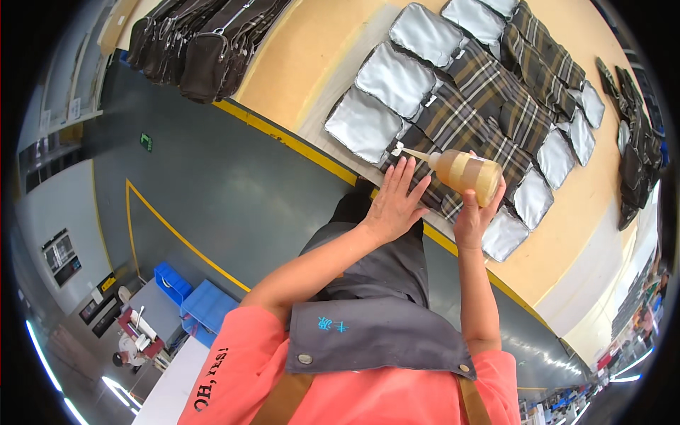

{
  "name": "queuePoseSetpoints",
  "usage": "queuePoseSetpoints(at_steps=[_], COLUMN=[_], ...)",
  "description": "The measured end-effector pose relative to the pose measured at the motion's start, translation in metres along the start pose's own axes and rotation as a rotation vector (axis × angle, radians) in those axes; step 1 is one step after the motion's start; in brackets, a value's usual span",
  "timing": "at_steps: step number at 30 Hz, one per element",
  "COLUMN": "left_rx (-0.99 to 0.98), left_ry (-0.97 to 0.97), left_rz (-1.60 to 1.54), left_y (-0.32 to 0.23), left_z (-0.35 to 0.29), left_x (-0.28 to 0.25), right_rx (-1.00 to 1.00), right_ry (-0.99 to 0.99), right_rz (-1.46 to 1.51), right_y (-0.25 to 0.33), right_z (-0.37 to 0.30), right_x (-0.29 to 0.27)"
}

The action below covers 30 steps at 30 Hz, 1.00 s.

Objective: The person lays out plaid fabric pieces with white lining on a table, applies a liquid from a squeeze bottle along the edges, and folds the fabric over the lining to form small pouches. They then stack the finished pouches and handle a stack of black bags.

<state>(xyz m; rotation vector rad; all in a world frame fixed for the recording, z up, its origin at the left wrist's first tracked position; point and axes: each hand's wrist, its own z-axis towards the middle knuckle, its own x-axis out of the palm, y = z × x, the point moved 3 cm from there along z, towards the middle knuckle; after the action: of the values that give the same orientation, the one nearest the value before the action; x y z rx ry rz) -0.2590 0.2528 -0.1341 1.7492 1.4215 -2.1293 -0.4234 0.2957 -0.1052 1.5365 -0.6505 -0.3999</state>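
My right hand is wrapped round a squeeze bottle of amber liquid, tilted on its side with its long thin nozzle pointing left. The nozzle tip is by a small white tag at the edge of a plaid fabric piece. Just left of the bottle, my left hand lies with fingers stretched out at the near edge of the plaid pieces, holding nothing. Several brown, black and white plaid pieces lie overlapped in rows, with silver-lined flaps showing at both ends.
The work table has a yellow front edge. Dark zippered pouches are stacked at its far left, and more dark plaid pieces lie at the far right. Blue bins stand behind at lower left, where another person sits.
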Motion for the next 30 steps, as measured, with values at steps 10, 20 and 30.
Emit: queuePoseSetpoints(at_steps=[10, 20, 30], left_rx=[-0.015, -0.023, -0.042], left_ry=[0.006, 0.008, 0.032], left_rz=[-0.041, -0.030, -0.040], left_y=[-0.0020, -0.0045, -0.0052], left_z=[-0.0049, -0.0068, -0.0081], left_x=[0.0033, 0.0022, 0.0039], right_rx=[0.019, 0.007, 0.166], right_ry=[0.091, 0.089, 0.051], right_rz=[-0.020, -0.018, 0.036], right_y=[-0.0113, -0.0090, -0.0090], right_z=[0.0046, 0.0051, -0.0003], right_x=[0.0020, 0.0013, -0.0010])
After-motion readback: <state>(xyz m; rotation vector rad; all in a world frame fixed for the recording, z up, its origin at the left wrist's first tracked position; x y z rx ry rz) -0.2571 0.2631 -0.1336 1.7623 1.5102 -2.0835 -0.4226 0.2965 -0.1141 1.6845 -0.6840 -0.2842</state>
